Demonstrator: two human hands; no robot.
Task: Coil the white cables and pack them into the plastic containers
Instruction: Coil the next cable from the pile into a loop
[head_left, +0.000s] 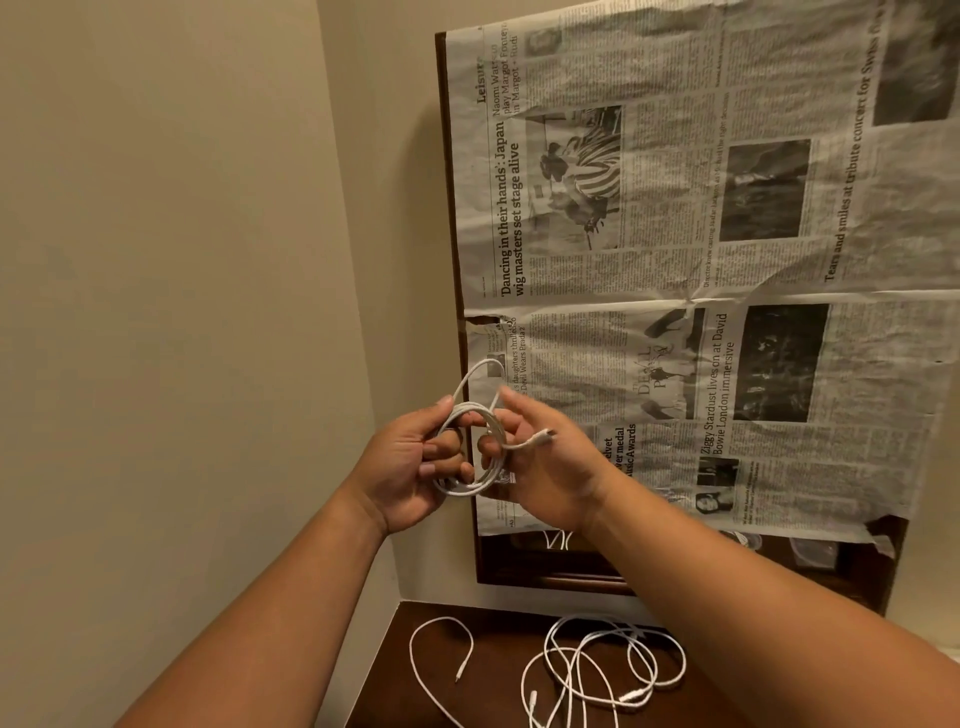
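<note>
Both hands raised before the papered mirror — left hand (415, 457) and right hand (540, 467) grip one coiled white cable (480, 447); loose cables (597, 670) lie on the table (498, 639) below.

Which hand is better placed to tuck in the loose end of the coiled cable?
Probably the right hand: the connector end lies against it, while the left hand grips the coil.

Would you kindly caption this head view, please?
Left hand and right hand hold a coiled white cable above loose cables.
</note>
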